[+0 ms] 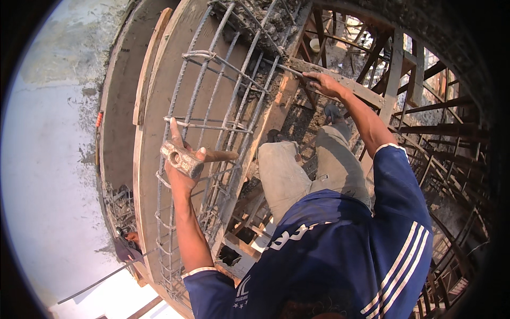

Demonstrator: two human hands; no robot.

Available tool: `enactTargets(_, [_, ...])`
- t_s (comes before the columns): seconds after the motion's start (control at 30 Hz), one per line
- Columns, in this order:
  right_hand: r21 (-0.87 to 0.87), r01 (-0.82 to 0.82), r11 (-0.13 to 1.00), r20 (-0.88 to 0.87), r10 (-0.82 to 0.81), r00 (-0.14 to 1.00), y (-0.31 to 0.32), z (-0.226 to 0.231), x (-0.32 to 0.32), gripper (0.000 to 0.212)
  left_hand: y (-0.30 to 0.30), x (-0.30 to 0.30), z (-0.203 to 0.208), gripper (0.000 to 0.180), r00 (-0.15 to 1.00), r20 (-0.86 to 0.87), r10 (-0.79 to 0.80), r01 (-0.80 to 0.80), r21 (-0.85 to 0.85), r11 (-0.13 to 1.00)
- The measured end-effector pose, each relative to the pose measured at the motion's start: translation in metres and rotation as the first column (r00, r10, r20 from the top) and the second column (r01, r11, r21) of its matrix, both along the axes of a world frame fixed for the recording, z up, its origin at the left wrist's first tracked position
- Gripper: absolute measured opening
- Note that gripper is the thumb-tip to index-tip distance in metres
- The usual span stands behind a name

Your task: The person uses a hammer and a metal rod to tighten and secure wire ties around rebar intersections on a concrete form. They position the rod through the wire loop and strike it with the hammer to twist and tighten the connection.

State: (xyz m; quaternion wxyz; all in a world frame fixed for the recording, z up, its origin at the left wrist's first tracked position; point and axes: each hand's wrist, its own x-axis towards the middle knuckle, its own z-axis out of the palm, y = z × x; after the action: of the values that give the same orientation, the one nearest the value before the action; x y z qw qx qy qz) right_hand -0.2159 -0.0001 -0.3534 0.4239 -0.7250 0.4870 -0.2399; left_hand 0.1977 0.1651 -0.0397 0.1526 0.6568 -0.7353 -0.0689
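Note:
My left hand [179,173] is closed round a club hammer [182,159] with a worn steel head and a short wooden handle. Its index finger stretches up to a stirrup [207,124] of the rebar cage [197,80]. My right hand [325,85] grips the near end of a thin metal rod [289,70], beside a wooden board. The rod's far end reaches in among the cage's bars, where I cannot make out what it touches. Long ribbed bars and cross ties form the cage, which runs along a curved formwork panel [162,95].
A wooden plank [361,87] crosses at the right, above a dense frame of timbers and props [425,127]. Rough concrete [260,24] lies at the cage's far end. Another person's cap [126,250] shows low at the left, beside a pale wall [53,159]. My legs stand between beams.

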Motion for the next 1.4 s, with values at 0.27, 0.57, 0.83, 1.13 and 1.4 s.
enactTargets(0.27, [-0.114, -0.233, 0.966, -0.015, 0.233, 0.972, 0.022, -0.001, -0.015, 0.049, -0.002, -0.003, 0.007, 0.097, 0.999, 0.032, -0.017, 0.016, 0.004, 1.000])
enactTargets(0.57, [-0.033, -0.218, 0.976, -0.008, 0.217, 0.976, 0.098, 0.051, -0.028, 0.051, 0.001, -0.005, 0.010, 0.099, 0.999, 0.038, 0.032, -0.035, 0.083, 0.996])
enactTargets(0.83, [-0.054, -0.061, 0.997, -0.073, 0.057, 0.996, 0.111, 0.005, 0.061, 0.044, 0.000, -0.006, 0.009, 0.098, 0.999, 0.029, 0.016, -0.017, 0.036, 0.999])
enactTargets(1.13, [-0.052, 0.513, 0.857, -0.194, -0.512, 0.837, 0.112, -0.015, 0.004, 0.044, 0.000, -0.011, 0.017, 0.099, 0.998, 0.020, 0.055, -0.056, 0.060, 0.997])
enactTargets(1.4, [-0.016, 0.219, 0.976, -0.291, -0.215, 0.932, 0.168, 0.042, 0.014, 0.045, 0.004, -0.011, 0.015, 0.101, 0.993, 0.117, 0.023, -0.027, 0.027, 0.999])
